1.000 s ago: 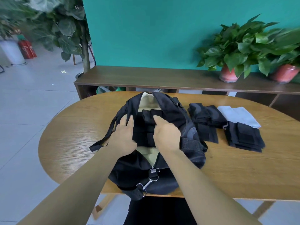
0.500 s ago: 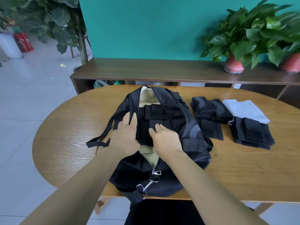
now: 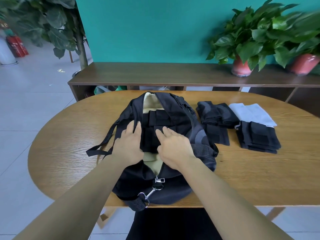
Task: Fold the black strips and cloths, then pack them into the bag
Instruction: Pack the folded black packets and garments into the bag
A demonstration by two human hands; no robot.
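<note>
A black bag (image 3: 174, 116) with a beige lining lies unzipped on the wooden table (image 3: 69, 135). Folded black strips (image 3: 161, 118) sit inside its opening. My left hand (image 3: 129, 144) rests with straight fingers on the bag's left edge. My right hand (image 3: 174, 146) lies flat on the strips in the opening, fingers spread. To the right of the bag lie a folded black cloth pile (image 3: 214, 115), a black strip (image 3: 216, 134), a second black stack (image 3: 258, 137) and a folded white cloth (image 3: 252, 113).
A low wooden shelf (image 3: 155, 73) runs behind the table with two potted plants (image 3: 242, 45) at the right. A tall plant (image 3: 52, 23) stands at the back left. The bag's strap (image 3: 107, 141) trails left and a metal clip (image 3: 150, 193) hangs near the front edge.
My right hand has drawn back toward me over the strips and spread flatter. My left hand stays at the bag's left edge. The view has shifted slightly.
</note>
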